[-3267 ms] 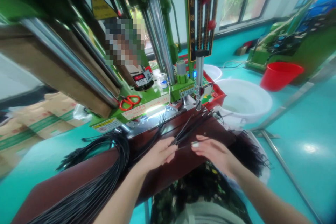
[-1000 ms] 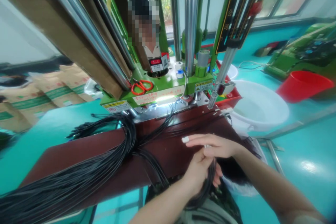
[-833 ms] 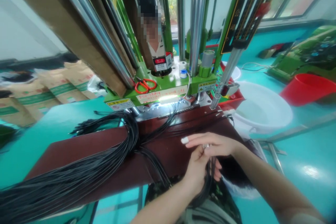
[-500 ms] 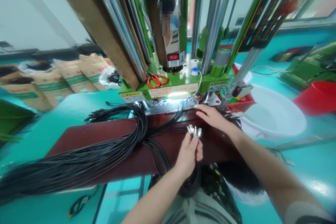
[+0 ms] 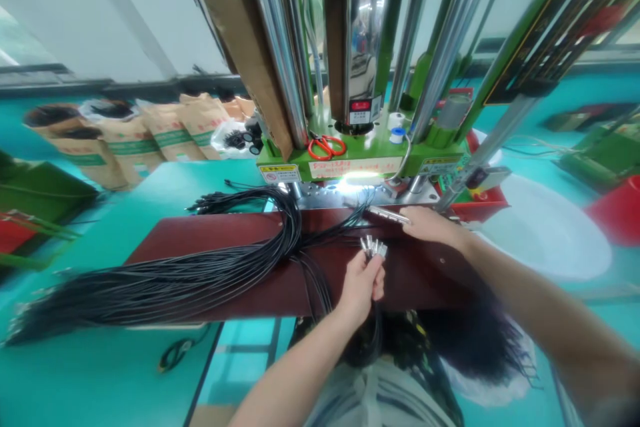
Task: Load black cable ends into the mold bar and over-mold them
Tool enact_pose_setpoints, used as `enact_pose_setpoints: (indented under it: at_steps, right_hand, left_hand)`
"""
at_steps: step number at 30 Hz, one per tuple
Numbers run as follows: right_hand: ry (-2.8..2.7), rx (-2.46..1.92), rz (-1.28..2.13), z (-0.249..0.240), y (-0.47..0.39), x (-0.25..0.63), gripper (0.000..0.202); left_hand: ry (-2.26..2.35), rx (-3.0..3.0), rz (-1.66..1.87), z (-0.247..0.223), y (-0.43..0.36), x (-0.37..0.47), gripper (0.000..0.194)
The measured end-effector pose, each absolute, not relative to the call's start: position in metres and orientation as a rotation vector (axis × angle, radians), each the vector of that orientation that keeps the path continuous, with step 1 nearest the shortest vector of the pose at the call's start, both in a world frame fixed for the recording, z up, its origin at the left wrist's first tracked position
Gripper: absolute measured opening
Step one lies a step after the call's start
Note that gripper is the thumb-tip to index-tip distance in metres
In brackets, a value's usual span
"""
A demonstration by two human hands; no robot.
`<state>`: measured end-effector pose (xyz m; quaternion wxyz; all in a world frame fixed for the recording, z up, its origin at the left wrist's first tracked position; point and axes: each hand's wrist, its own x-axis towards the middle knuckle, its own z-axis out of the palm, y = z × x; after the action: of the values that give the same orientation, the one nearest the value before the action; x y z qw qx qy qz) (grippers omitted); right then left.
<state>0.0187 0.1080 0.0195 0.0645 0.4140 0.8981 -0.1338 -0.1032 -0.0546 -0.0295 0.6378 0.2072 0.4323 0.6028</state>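
Observation:
My left hand is closed around several black cables, and their silver metal connectors stick up above the fingers. My right hand grips the right end of a slim silver metal bar at the front edge of the press. Thin black cable ends run up to the bar's left end under the bright lamp. Left of my hands, a thick bundle of black cables lies across the dark red board. The fingertips of my right hand are partly hidden.
The green press with steel columns stands ahead, with red-handled scissors and a blue-and-white spool on it. A white tub is at the right, beside a red bin. Paper sacks stand at the back left.
My right hand has drawn back right and toward me from the press, and the metal bar now shows in it. My left hand still holds the cables. The view has turned left.

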Motion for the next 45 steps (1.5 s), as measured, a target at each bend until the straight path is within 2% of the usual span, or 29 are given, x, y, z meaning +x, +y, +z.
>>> enact_pose_setpoints:
  at_steps: [3, 6, 8, 10, 12, 16, 21, 27, 33, 37, 40, 45]
  right_hand:
    - [2.595, 1.357, -0.843, 0.020, 0.075, 0.038, 0.010]
    - [2.213, 1.613, -1.799, 0.003, 0.038, 0.057, 0.012]
    - [1.971, 1.671, -2.318, -0.009, 0.018, 0.063, 0.018]
    - [1.814, 1.684, -2.665, -0.017, 0.003, 0.064, 0.020]
    - [1.715, 1.714, -2.863, -0.019, -0.006, 0.061, 0.022]
    - [1.698, 1.819, -2.954, -0.017, -0.011, 0.056, 0.029]
    - [1.846, 1.862, -2.869, -0.024, -0.011, 0.058, 0.036]
    - [1.988, 1.981, -2.675, -0.026, -0.016, 0.058, 0.046]
    - [2.209, 2.080, -2.321, -0.022, -0.020, 0.054, 0.048]
    - [1.995, 2.092, -2.535, -0.021, -0.018, 0.054, 0.047]
    - [1.792, 2.126, -2.734, -0.021, -0.016, 0.055, 0.047]
    - [1.733, 2.095, -2.769, -0.021, -0.016, 0.058, 0.051]
  left_hand:
    - [1.024, 0.511, 1.358, -0.029, -0.054, -0.101, 0.034]
    - [1.087, 0.548, 1.320, -0.028, -0.052, -0.094, 0.036]
    - [1.106, 0.601, 1.260, -0.029, -0.049, -0.087, 0.035]
    - [1.095, 0.652, 1.196, -0.030, -0.046, -0.079, 0.034]
    - [1.077, 0.676, 1.160, -0.031, -0.043, -0.073, 0.033]
    - [1.060, 0.653, 1.124, -0.032, -0.038, -0.068, 0.033]
    - [1.009, 0.587, 1.090, -0.031, -0.037, -0.073, 0.037]
    - [1.017, 0.591, 1.098, -0.031, -0.038, -0.074, 0.035]
    - [1.121, 0.743, 1.172, -0.036, -0.044, -0.072, 0.028]
    - [1.162, 0.855, 1.282, -0.034, -0.042, -0.079, 0.029]
    - [1.143, 0.692, 1.385, -0.030, -0.040, -0.085, 0.030]
    - [1.155, 0.702, 1.208, -0.032, -0.042, -0.085, 0.032]
